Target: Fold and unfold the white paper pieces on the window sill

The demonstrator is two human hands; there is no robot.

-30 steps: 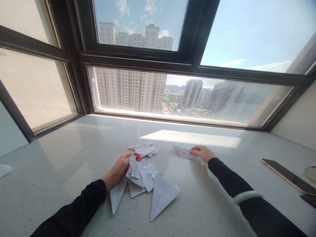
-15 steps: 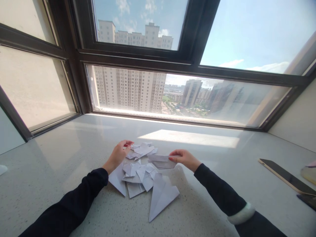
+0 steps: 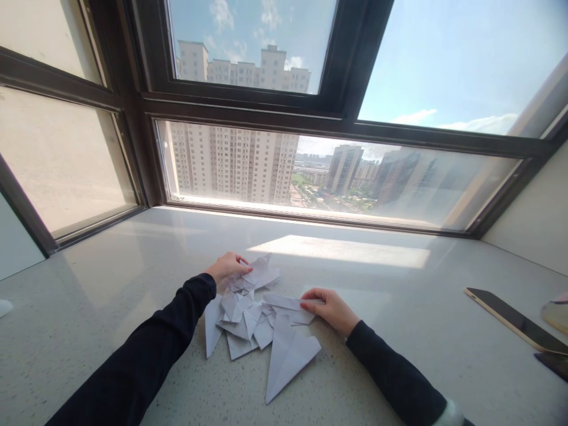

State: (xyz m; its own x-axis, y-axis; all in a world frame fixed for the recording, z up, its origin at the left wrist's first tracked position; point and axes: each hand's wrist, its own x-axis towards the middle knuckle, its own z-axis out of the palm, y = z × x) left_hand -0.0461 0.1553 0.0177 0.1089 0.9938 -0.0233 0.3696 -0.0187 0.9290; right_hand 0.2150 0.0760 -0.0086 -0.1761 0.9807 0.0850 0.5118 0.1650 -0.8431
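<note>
A heap of white folded paper pieces [image 3: 248, 316] lies on the pale stone sill [image 3: 133, 284] in front of me. A large pointed paper plane [image 3: 286, 358] sits at the heap's near right. My left hand [image 3: 227, 267] reaches to the far side of the heap, its fingers closed on a folded paper [image 3: 261, 273] there. My right hand [image 3: 331, 307] rests at the heap's right edge, pinching a flat folded paper [image 3: 290, 305] that lies against the pile. Both arms wear dark sleeves.
A phone [image 3: 515, 319] lies on the sill at the right, with a dark object [image 3: 554, 362] and a yellowish item [image 3: 554, 310] near the right edge. Dark window frames [image 3: 310, 118] rise behind the sill. A sunlit patch [image 3: 346, 248] crosses the far sill.
My right hand has carried its folded paper from the right in to the heap. My left hand has let go of a near piece and reached to the papers at the far side.
</note>
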